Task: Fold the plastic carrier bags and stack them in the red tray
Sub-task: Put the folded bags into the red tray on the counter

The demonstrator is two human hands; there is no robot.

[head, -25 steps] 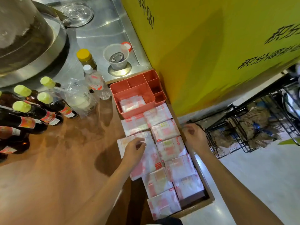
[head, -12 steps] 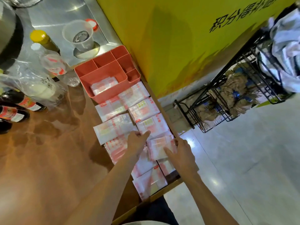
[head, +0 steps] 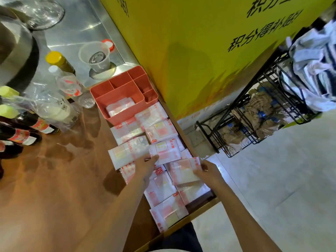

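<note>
Several folded white-and-red plastic carrier bags lie in two rows along the right edge of the brown counter (head: pixel 54 188). The red tray (head: pixel 116 91) stands at the far end of the rows, with folded bags (head: pixel 120 107) in its large compartment. My left hand (head: pixel 147 165) pinches the near edge of one folded bag (head: pixel 165 150), lifted slightly off the row. My right hand (head: pixel 209 172) grips another folded bag (head: pixel 183 170) at its right side, raised above those beneath it.
Dark bottles with pale caps (head: pixel 21 131) lie at the left, beside a clear plastic bag (head: pixel 52 108) and a water bottle (head: pixel 69 84). A clear cup (head: pixel 95 55) stands on the steel surface. A yellow panel (head: pixel 190 51) borders the counter. Black wire racks (head: pixel 254 120) stand on the floor.
Both hands have come together over the middle of the rows, and each has picked up a folded bag. The camera view has swung slightly.
</note>
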